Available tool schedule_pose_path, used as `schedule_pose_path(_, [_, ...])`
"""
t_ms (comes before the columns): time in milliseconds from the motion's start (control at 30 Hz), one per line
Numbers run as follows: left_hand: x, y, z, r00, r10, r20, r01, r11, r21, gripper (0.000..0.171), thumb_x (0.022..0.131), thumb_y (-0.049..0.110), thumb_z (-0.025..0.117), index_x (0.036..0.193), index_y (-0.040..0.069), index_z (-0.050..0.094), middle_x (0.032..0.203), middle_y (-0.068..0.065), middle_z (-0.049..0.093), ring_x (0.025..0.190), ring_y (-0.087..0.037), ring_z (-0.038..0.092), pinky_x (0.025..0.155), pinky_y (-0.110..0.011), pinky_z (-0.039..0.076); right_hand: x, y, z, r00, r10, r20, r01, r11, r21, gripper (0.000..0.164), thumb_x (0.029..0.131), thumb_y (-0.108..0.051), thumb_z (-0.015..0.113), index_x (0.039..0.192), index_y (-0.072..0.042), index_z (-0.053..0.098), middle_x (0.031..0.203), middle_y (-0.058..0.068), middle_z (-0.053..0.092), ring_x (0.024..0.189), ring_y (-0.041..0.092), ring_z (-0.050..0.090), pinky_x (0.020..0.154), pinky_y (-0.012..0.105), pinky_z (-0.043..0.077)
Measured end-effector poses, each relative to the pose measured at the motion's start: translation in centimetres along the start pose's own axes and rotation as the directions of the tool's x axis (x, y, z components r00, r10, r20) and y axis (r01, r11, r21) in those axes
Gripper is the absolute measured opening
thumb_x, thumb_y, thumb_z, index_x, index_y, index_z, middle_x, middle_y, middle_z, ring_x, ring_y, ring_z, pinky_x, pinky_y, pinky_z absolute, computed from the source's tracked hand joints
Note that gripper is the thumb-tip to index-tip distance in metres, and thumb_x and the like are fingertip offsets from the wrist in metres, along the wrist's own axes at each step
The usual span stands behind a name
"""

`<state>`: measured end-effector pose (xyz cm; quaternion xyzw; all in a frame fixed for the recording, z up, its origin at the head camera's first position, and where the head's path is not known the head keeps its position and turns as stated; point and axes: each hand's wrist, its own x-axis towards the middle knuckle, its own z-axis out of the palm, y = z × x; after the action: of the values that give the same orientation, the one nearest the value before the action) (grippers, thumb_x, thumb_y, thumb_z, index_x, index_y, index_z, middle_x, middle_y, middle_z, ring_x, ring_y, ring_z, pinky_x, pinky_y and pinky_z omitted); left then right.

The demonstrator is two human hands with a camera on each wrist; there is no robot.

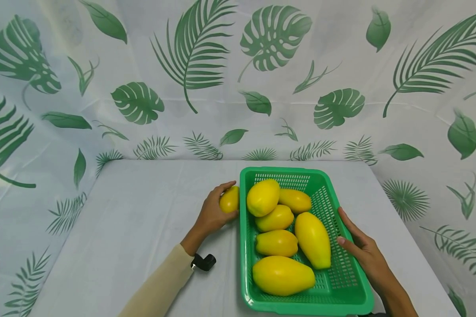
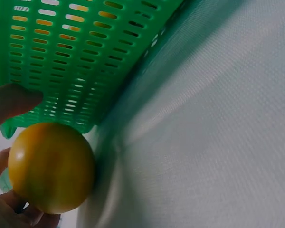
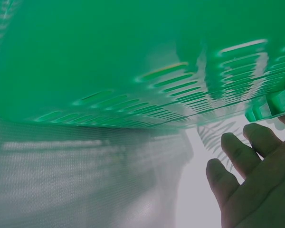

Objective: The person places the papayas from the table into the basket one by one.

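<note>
A green plastic basket [image 1: 247, 304] with slotted walls stands on the cloth-covered table and holds several yellow papayas, among them a large papaya [image 1: 283, 276] near its front end. Just outside the basket's left wall, my left hand [image 1: 214, 211] holds a smaller papaya [image 1: 229, 200]. In the left wrist view this papaya [image 2: 51, 168] shows its smooth, orange-yellow round side, with fingers behind and below it and the thumb [image 2: 16, 102] apart above. At the opposite side, my right hand [image 1: 366, 255] holds the basket's right rim, thumb over it; the other fingers [image 3: 242, 154] extend outside the wall.
White cloth [image 1: 143, 211] covers the table, and a leaf-patterned curtain [image 1: 218, 110] encloses the back and sides. A black wrist-camera mount [image 1: 204, 262] juts out from the left wrist beside the basket. One papaya [image 1: 263, 197] lies on top of others at the back left.
</note>
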<state>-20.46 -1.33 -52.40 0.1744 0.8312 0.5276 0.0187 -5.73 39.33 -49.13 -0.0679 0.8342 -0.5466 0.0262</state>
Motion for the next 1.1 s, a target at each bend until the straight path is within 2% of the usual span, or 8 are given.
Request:
schedule_pose_path(200, [0.1, -0.3, 0.2, 1.000, -0.003, -0.008, 0.003, 1.000, 0.002, 0.083, 0.082, 0.021, 0.083, 0.158, 0.023, 0.050, 0.153, -0.008, 0.058, 0.131, -0.030, 0.058, 0.108, -0.051, 0.049, 0.0, 0.4, -0.1, 1.000, 0.007, -0.003, -0.007, 1.000, -0.007, 0.070, 0.113, -0.008, 0.047, 0.172, -0.026, 0.015, 0.181, -0.004, 0.008, 0.153, -0.017, 0.019, 0.107, 0.000, 0.034])
schedule_pose_path(367, [-0.1, -0.4, 0.2, 1.000, -0.009, -0.018, 0.009, 1.000, -0.003, 0.081, 0.082, 0.015, 0.084, 0.156, 0.020, 0.052, 0.154, -0.010, 0.058, 0.134, -0.031, 0.059, 0.109, -0.051, 0.050, 0.0, 0.5, -0.1, 1.000, 0.008, -0.002, -0.008, 1.000, -0.006, 0.070, 0.113, -0.008, 0.047, 0.172, -0.026, 0.015, 0.181, -0.003, 0.007, 0.153, -0.017, 0.019, 0.107, 0.000, 0.034])
schedule_pose_path(567, [-0.3, -0.5, -0.2, 0.998, -0.011, -0.065, 0.010, 1.000, -0.010, 0.075, 0.083, 0.016, 0.085, 0.152, 0.020, 0.057, 0.153, -0.009, 0.060, 0.132, -0.032, 0.061, 0.105, -0.050, 0.051, 0.0, 0.2, 0.0, 1.000, 0.007, -0.003, -0.007, 1.000, -0.002, 0.070, 0.113, -0.008, 0.047, 0.172, -0.026, 0.015, 0.181, -0.004, 0.007, 0.154, -0.016, 0.018, 0.108, 0.000, 0.033])
schedule_pose_path(867, [-0.8, -0.2, -1.9, 0.989, -0.030, -0.147, 0.025, 0.999, -0.037, 0.065, 0.086, 0.019, 0.082, 0.148, 0.022, 0.062, 0.147, -0.003, 0.065, 0.119, -0.027, 0.063, 0.095, -0.044, 0.051, 0.0, -0.2, 0.1, 1.000, -0.003, -0.003, 0.003, 1.000, -0.005, 0.070, 0.112, -0.007, 0.048, 0.172, -0.026, 0.016, 0.181, -0.004, 0.008, 0.154, -0.016, 0.019, 0.107, 0.001, 0.034])
schedule_pose_path(967, [-0.9, 0.2, -2.6, 0.985, -0.038, -0.169, 0.029, 0.998, -0.057, 0.064, 0.087, 0.019, 0.083, 0.147, 0.023, 0.061, 0.146, -0.001, 0.065, 0.119, -0.026, 0.062, 0.097, -0.045, 0.050, 0.0, -0.2, 0.1, 1.000, -0.003, -0.006, 0.003, 1.000, -0.004, 0.070, 0.112, -0.007, 0.048, 0.172, -0.026, 0.016, 0.181, -0.004, 0.009, 0.153, -0.016, 0.020, 0.107, 0.001, 0.035])
schedule_pose_path(1100, [-0.9, 1.0, -3.5, 0.979, -0.020, -0.205, 0.002, 0.996, -0.088, 0.064, 0.088, 0.018, 0.084, 0.147, 0.024, 0.061, 0.148, 0.001, 0.065, 0.124, -0.027, 0.061, 0.101, -0.047, 0.049, -0.1, -0.1, 0.1, 1.000, -0.009, -0.003, 0.009, 1.000, 0.002, 0.070, 0.112, -0.006, 0.047, 0.172, -0.025, 0.016, 0.181, -0.003, 0.009, 0.154, -0.016, 0.019, 0.108, 0.001, 0.034])
